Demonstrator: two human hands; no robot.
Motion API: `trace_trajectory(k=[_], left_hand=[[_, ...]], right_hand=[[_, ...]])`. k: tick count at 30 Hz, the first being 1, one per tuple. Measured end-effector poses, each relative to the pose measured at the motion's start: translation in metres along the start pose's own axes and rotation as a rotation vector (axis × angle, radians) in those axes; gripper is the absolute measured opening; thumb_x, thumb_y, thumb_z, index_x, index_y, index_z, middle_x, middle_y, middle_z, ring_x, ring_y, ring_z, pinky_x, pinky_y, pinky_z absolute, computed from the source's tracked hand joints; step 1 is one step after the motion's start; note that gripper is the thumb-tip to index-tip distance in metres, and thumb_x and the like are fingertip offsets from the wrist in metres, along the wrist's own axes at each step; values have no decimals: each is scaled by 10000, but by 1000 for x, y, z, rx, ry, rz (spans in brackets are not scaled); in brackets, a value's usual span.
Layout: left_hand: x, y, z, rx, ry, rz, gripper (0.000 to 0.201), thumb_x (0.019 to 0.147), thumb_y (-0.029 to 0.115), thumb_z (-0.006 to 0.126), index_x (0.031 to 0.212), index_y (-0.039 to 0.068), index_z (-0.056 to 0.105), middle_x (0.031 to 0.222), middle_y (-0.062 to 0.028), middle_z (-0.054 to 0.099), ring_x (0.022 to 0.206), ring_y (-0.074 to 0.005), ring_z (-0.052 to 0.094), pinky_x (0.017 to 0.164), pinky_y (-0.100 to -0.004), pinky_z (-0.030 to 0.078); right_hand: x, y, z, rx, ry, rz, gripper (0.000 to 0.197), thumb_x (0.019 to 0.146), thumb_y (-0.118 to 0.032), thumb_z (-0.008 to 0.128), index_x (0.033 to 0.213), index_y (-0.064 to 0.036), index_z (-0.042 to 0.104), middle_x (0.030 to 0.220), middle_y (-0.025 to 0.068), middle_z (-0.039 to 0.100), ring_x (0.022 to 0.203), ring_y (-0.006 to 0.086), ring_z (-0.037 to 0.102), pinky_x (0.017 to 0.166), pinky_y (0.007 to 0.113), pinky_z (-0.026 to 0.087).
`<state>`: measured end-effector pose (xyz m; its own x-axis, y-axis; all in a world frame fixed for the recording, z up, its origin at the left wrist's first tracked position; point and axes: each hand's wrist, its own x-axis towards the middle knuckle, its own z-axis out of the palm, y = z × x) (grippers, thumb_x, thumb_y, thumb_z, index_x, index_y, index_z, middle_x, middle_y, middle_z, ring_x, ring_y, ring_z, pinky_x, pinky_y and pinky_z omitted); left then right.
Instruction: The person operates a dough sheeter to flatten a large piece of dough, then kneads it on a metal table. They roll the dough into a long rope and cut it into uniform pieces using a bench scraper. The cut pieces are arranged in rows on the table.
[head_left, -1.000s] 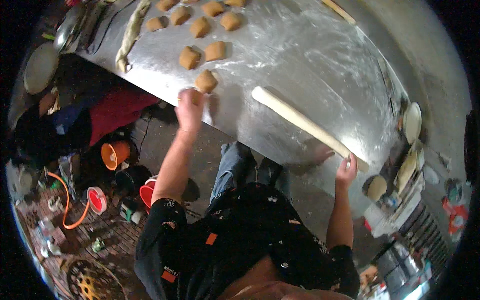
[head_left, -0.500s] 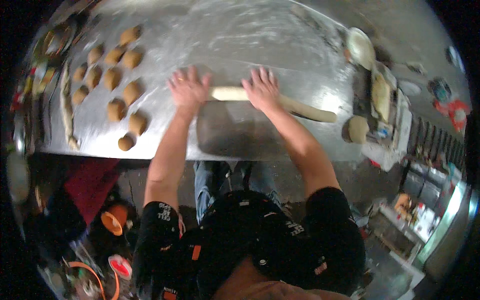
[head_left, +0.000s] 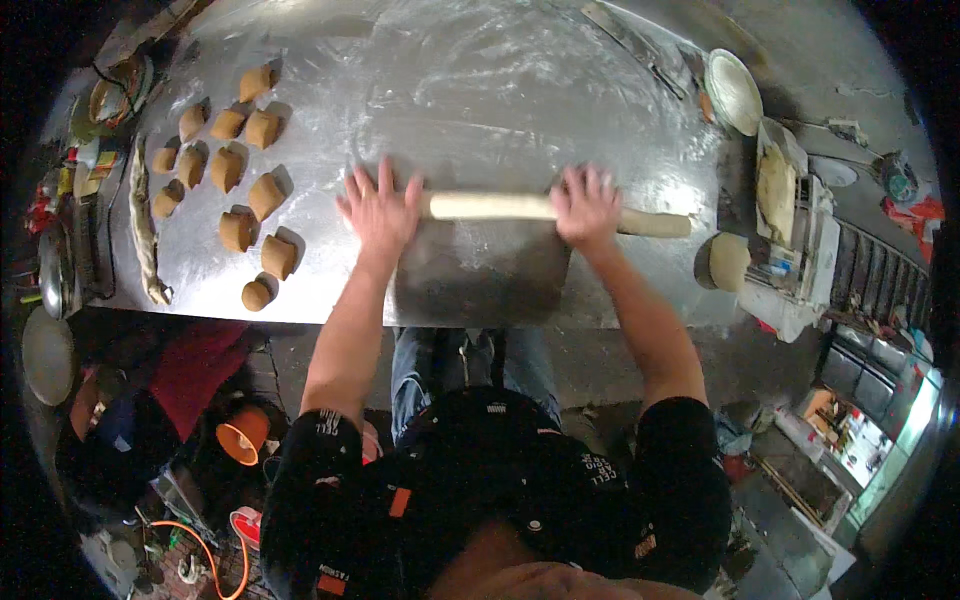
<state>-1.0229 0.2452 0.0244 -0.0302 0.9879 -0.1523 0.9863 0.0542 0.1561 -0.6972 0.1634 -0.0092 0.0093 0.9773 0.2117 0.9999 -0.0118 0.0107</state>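
A long pale dough rope (head_left: 488,207) lies crosswise on the floured metal tabletop (head_left: 480,280). My left hand (head_left: 383,214) rests flat at its left end, fingers spread; that end is hidden under the palm. Farther along, my right hand (head_left: 588,208) lies on top of the rope with its fingers stretched out. The rope's right end (head_left: 665,225) sticks out past this hand. Neither hand grips anything. Several brown dough pieces (head_left: 227,170) stand in loose rows to the left.
A thin twisted dough strip (head_left: 146,220) lies along the table's left side. On the right are a rounded dough lump (head_left: 729,261), a white bowl (head_left: 735,92) and a long tray (head_left: 777,195). A knife (head_left: 665,80) lies at the far right. An orange bucket (head_left: 243,435) stands below the left edge.
My right hand has moved right along the rope, and both hands are slightly nearer to me. The rope looks straighter, and its right end no longer bends toward me as much.
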Motion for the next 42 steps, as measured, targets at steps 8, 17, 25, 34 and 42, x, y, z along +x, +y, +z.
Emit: trace_trajectory(k=[8,17,25,34,42], left_hand=[[-33,-46,6,34,100,536,602,998,513,395,1467,138,436,1499,-183,415,1392,-422,353,1123,-625,213],[26,-16,0,204,118,103,558,952,435,507,1409,115,482,1400,-202,502,1309,-442,436,1071,-659,293],[-33,170,37,75,30,283,647,910,520,541,1453,183,441,1497,-188,409,1396,-424,333,1119,-635,229],[-17,104,43,199,49,319,671,977,571,397,1490,140,413,1516,-234,383,1410,-470,306,1137,-658,140],[68,70,32,-48,253,352,692,909,554,557,1419,94,471,1331,-221,550,1203,-430,528,937,-559,459]], right_hand=[[-39,53,-17,92,34,-204,492,893,-459,581,1293,-173,607,1407,198,466,1302,463,397,1016,650,342],[44,110,-17,45,-190,263,486,930,-449,528,1298,-136,583,1350,237,529,1218,483,495,1072,629,288],[-43,149,-24,51,-70,20,578,906,-493,568,1363,-138,558,1389,231,478,1286,460,431,1059,617,308],[-44,198,-14,-3,-231,97,563,943,-495,508,1449,-251,474,1508,274,351,1378,537,299,1120,657,201],[30,237,15,120,-257,343,618,927,-587,487,1436,-237,476,1498,269,359,1367,479,346,1079,644,287]])
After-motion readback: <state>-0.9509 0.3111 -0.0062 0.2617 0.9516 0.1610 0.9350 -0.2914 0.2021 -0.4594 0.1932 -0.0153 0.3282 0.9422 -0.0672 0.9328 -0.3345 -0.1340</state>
